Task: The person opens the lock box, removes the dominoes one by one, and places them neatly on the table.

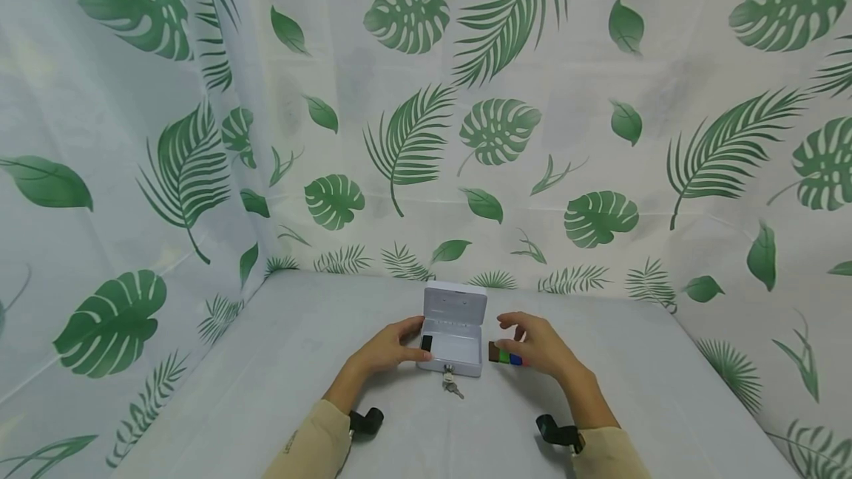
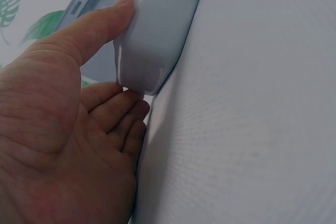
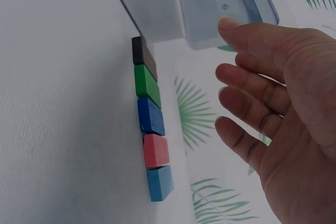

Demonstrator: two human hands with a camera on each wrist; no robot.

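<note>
A small white cash box [image 1: 466, 371] stands with its lid [image 1: 455, 307] raised and a key ring [image 1: 452, 388] hanging from its front lock. Inside, against the left wall, is a black block [image 1: 427, 344]. My left hand [image 1: 388, 350] grips the box's left side, thumb at the front and fingers along the side. To the right of the box lies a row of flat blocks: dark brown [image 3: 145, 57], green [image 3: 147, 84], blue [image 3: 151, 116], pink [image 3: 156, 150] and light blue [image 3: 160, 184]. Over that row hovers my right hand [image 1: 542, 347], fingers loosely bent around nothing.
A white cloth covers the table [image 1: 413, 427]. Behind and at the left hang white curtains [image 1: 426, 228] with green leaf prints. Each wrist wears a black camera [image 1: 559, 432].
</note>
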